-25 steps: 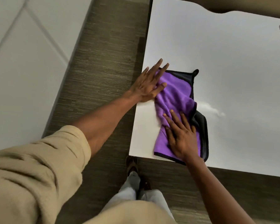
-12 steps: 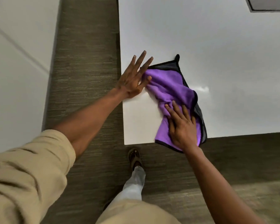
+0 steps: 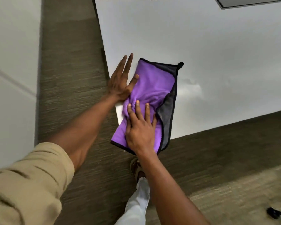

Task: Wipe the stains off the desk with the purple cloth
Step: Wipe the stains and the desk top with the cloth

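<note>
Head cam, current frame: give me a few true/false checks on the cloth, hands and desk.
1. The purple cloth lies at the near corner of the white desk. True.
2. The right hand is lifted clear of the cloth. False: it presses flat on the cloth's near part.
3. The left hand lies flat at the cloth's left edge, fingers spread. True.
4. The cloth is rolled into a tight ball. False: it is spread out, bunched in the middle, a grey underside folded up on its right.
5. The cloth's near end hangs past the desk edge. True.
</note>
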The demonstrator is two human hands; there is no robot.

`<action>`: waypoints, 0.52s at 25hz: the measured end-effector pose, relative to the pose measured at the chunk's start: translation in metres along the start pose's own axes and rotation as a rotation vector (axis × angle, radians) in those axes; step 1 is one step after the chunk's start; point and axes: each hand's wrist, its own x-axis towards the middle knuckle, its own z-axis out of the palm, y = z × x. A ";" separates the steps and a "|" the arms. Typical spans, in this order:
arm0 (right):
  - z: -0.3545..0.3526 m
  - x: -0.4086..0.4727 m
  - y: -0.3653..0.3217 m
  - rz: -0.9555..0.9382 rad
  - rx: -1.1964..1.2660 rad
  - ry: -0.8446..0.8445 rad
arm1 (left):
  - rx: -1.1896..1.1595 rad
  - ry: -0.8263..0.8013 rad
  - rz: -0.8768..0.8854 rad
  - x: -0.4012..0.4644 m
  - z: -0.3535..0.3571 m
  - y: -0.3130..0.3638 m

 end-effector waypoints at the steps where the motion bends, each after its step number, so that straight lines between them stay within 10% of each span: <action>1: -0.004 -0.007 0.013 -0.036 0.004 -0.018 | -0.021 0.004 0.006 0.000 0.001 -0.003; 8: -0.070 0.032 0.153 0.344 -0.075 0.121 | 0.101 -0.126 0.040 -0.002 0.001 0.002; 13: -0.048 0.088 0.099 0.337 -0.076 0.167 | 0.131 -0.134 0.047 0.000 0.003 0.000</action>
